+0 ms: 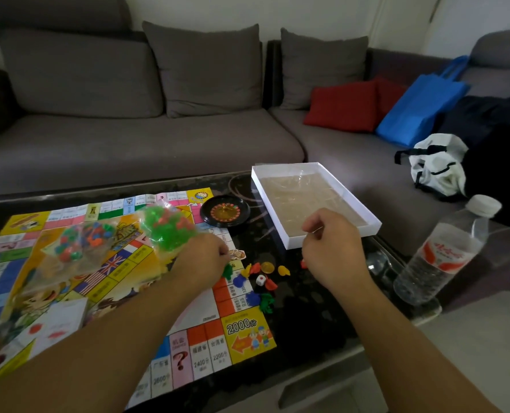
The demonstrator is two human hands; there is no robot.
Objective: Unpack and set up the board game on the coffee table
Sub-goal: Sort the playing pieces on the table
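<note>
Board [104, 278] lies unfolded on the counter [307, 308] with the box [313, 204] emptied at the far right, left hand [201, 257] grasping a still-sealed bag of pieces [167, 225], right hand [332, 236] clenched, loose tokens [262, 278] unsorted.

A colourful printed paper game board [110, 281] with a slight sheen lies unfolded on a dark, glossy, patterned worktop [304, 296]. On it sit crinkly clear plastic bags of bright plastic pieces [167, 225], beside a shiny black plastic roulette wheel [224, 210]. A smooth white cardboard box tray [313, 204], a clear ribbed plastic water bottle [444, 254] and a matt grey cloth sofa [146, 138] lie beyond.
</note>
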